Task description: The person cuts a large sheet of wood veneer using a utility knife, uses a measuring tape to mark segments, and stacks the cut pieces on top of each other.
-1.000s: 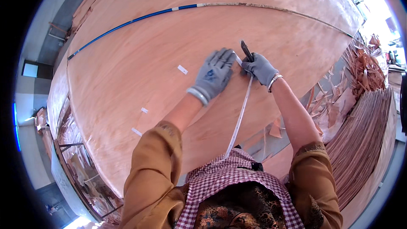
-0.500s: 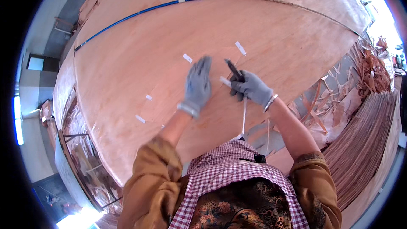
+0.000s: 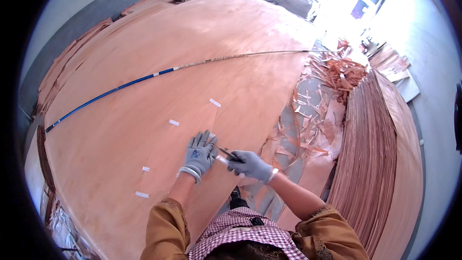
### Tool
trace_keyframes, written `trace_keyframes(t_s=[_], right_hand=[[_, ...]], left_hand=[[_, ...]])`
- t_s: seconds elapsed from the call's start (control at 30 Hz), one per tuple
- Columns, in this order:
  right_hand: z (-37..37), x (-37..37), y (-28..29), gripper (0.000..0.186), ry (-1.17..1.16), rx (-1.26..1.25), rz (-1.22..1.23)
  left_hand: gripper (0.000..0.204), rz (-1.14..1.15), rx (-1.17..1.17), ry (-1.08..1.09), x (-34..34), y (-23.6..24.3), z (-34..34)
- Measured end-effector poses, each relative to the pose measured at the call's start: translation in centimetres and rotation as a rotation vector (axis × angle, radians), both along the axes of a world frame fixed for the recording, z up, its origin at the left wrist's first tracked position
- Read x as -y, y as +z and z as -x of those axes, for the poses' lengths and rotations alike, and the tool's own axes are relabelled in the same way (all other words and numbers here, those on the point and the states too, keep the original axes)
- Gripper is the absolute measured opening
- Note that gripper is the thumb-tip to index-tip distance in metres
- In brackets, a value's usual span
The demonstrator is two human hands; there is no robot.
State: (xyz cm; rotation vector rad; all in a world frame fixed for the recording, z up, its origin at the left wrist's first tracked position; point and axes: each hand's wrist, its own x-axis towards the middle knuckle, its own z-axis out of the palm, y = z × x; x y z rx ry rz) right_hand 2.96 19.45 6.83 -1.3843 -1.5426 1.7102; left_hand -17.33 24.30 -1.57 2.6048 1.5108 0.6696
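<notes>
Sheet (image 3: 250,91): broad, thin wood in pale pinkish tan, with soft darker streaks of grain and a bright sheen toward the far end; it spreads under and beyond both hands.
Tape pieces: four short white strips, (image 3: 215,102) (image 3: 173,122) (image 3: 146,169) (image 3: 142,194), lie well apart on the sheet, ahead of the left hand and to its left; another bit of white shows at that hand's fingertips.
Loose tape (image 3: 222,159): white, narrow, slightly blurred, between the two hands, next to the right fingers; whether they pinch it, I cannot tell.
Dark tool (image 3: 234,157): slim, blackish, slanting out of the right hand toward the left one.
Left hand (image 3: 199,154): grey glove, palm down, laid flat on the sheet, fingers extended and slightly spread.
Right hand (image 3: 251,165): grey glove, fingers curled around the dark tool.
Pole (image 3: 165,71): blue for part of its length, mottled beyond, lying across the sheet.
Right side: a stack of thin sheets (image 3: 368,154) and reddish scraps (image 3: 344,74).
</notes>
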Motion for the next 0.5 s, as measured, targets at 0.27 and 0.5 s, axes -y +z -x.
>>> trace_keyframes(t_s=[0.27,0.5], right_hand=[[7.2,18.7,0.2,0.031,-0.108,-0.205,-0.033],[19.7,31.2,-1.3,0.021,0.032,-0.233,0.0]], left_hand=[[0.022,1.308,1.366,-0.072,23.0,4.8,8.2],[0.012,1.262,1.693,0.126,38.7,5.5,18.0]])
